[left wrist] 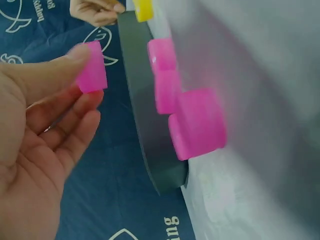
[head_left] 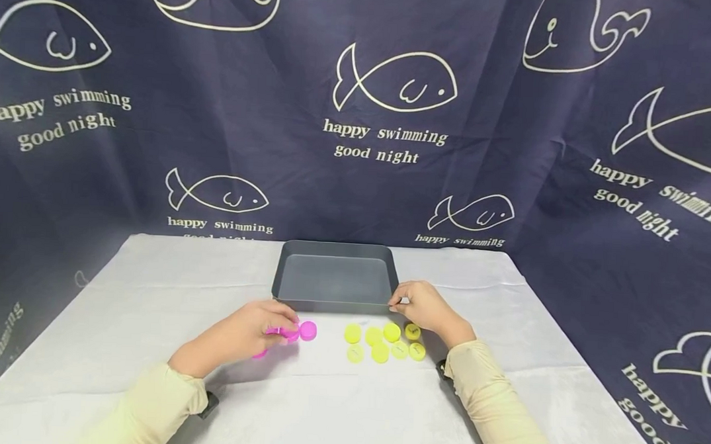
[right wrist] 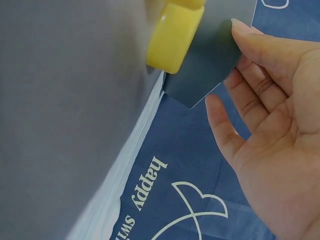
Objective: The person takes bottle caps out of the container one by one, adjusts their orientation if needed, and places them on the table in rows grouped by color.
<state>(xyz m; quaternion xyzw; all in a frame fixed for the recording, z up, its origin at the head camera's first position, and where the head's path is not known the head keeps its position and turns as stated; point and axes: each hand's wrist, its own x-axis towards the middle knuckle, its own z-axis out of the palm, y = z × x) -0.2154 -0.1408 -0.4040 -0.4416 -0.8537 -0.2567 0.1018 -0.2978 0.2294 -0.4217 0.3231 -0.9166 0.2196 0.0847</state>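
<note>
My left hand (head_left: pixel 255 327) pinches a pink bottle cap (left wrist: pixel 93 70) between thumb and fingers, above the table near the tray. Below it, several more pink caps (left wrist: pixel 202 122) lie on the cloth, some touching; in the head view the hand partly covers them, with one pink cap (head_left: pixel 308 330) plainly visible. With thumb and fingertips, my right hand (head_left: pixel 426 308) grips the near right corner of a dark grey shallow tray (head_left: pixel 334 307). Several yellow caps (head_left: pixel 380 352) lie in loose rows in front of the tray, left of the right forearm.
A white cloth (head_left: pixel 323 413) covers the table, with slight creases. Behind and beside it hangs a dark blue curtain (head_left: pixel 386 197) printed with white fish and lettering. The tray stands near the table's back edge, its inside floor bare.
</note>
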